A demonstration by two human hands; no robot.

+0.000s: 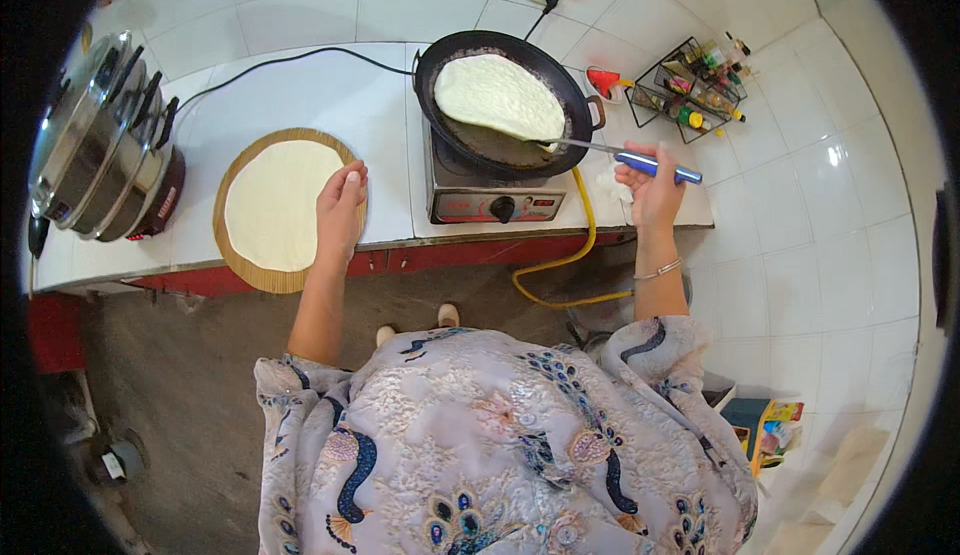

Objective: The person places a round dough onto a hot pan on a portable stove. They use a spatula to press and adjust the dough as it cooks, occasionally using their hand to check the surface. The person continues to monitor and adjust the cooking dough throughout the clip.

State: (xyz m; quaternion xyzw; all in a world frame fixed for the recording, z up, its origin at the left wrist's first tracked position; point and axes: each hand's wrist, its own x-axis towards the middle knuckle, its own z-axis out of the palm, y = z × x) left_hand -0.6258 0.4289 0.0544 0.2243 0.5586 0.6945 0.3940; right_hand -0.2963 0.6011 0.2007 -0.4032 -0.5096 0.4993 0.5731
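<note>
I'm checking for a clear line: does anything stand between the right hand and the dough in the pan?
Only the right side of the pan, visibly. The spatula in the right hand crosses over it to the dough.

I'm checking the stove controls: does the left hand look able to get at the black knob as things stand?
Probably yes: nothing shows between the left hand and the black knob on the stove, though the hand seems to grip the round board and would likely need to let go.
</note>
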